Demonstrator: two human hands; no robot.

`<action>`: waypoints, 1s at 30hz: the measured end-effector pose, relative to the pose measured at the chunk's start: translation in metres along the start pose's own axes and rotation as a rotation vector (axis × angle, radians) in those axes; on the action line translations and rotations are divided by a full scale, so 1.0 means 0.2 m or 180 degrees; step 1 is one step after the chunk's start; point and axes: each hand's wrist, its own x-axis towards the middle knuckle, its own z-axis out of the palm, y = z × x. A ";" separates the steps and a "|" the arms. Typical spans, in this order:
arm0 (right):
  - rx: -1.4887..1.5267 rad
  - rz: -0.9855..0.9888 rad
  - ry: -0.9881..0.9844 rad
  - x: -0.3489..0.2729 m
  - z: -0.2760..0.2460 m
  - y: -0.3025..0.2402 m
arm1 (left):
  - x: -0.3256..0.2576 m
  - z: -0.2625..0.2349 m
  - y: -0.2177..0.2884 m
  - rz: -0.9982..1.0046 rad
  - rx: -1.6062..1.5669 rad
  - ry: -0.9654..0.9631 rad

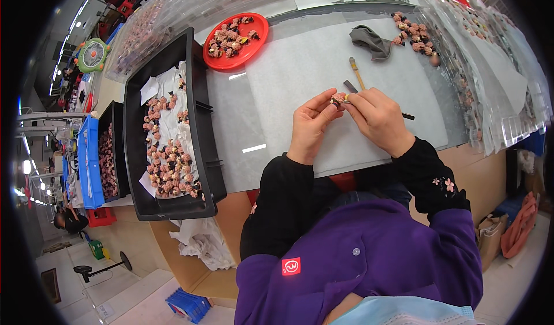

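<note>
Between the fingertips of my left hand point(310, 127) is a small pink bumpy figurine point(337, 99) with dark and yellow parts. My right hand point(381, 120) is closed in a pinch against the same piece; what its fingers hold is hidden. Just beyond them, a brush point(356, 73) with a yellowish handle lies on the white sheet point(288, 94). A dark flat tool point(350, 86) lies beside the brush, and a dark rod end point(408, 116) shows past my right hand. Farther off sits a crumpled grey cloth point(371, 42), with a pile of pink pieces point(416, 34) near it.
A red plate point(262, 36) of similar pieces stands at the far left. Left of me, a black crate point(209, 146) holds many more on white paper. Clear plastic trays point(496, 65) are stacked along the right. A blue bin point(91, 163) and a green fan point(93, 55) are farther left.
</note>
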 end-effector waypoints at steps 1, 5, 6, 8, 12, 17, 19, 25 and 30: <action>0.0002 0.0000 0.0001 0.00 0.00 0.00 | 0.00 0.00 0.00 0.0001 -0.0031 -0.0028; 0.0166 0.0025 0.0017 0.00 0.01 -0.02 | 0.00 -0.01 -0.01 0.0007 -0.0083 -0.0033; 0.0177 0.0061 0.0021 0.00 0.01 -0.03 | 0.00 -0.01 -0.01 0.0004 -0.0082 -0.0036; 0.0118 0.0063 0.0026 -0.01 0.02 -0.02 | 0.01 -0.01 -0.01 0.0006 -0.0121 -0.0035; 0.0043 0.0079 0.0017 -0.02 0.02 -0.02 | 0.00 0.00 -0.01 -0.0025 -0.0111 -0.0022; 0.0034 0.0101 0.0024 -0.02 0.03 -0.01 | 0.01 -0.01 -0.01 0.0033 -0.0053 -0.0058; 0.0042 0.0104 0.0030 -0.02 0.03 -0.01 | 0.01 -0.01 -0.01 0.0035 -0.0041 -0.0059; 0.0070 0.0132 -0.0010 -0.02 0.03 -0.01 | 0.01 -0.01 -0.02 0.0044 -0.0035 -0.0059; 0.0109 0.0161 -0.0027 -0.02 0.03 -0.01 | 0.01 -0.01 -0.02 0.0063 -0.0045 -0.0070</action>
